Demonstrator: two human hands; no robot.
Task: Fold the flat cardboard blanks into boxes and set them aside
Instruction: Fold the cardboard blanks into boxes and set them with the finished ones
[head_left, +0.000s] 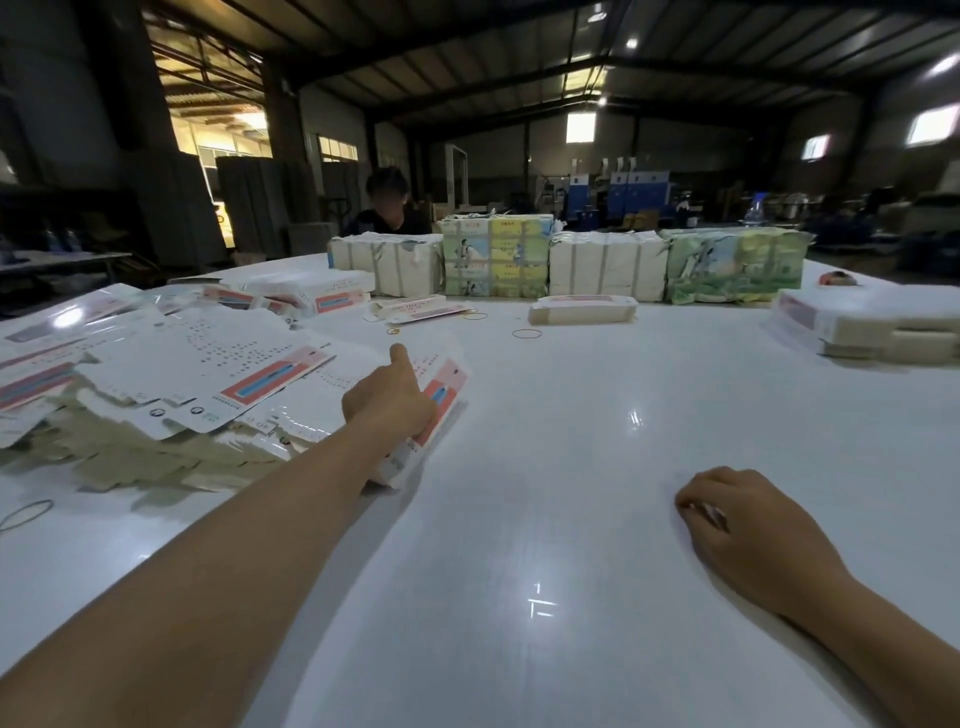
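While our left hand (388, 400) reaches out over the white bench (545, 519), its grip closes on the near edge of a flat blank (441, 387) at the right end of the loose pile of blanks (171, 384), thumb raised on top and fingers curled under the card. Our right hand (748, 525) rests on the bench well apart from it, fingers loosely curled and holding nothing (only the fingertips touch the surface).

Between our two hands, and from there out to the middle of the bench, the surface lies bare and glossy, giving us wide room to the right of the pile. The pile itself spreads leftward to the bench's left edge, printed faces up over brown undersides.

Farther out we see a folded box (583, 309) lying alone, another box (415, 307) to its left, and rubber bands (526, 333) scattered between them. A stack of flat packs (872, 325) sits at the far right. Bundled stacks (571, 260) line the far edge, with a person (387, 205) seated behind them. Another rubber band (26, 514) lies near the left edge.
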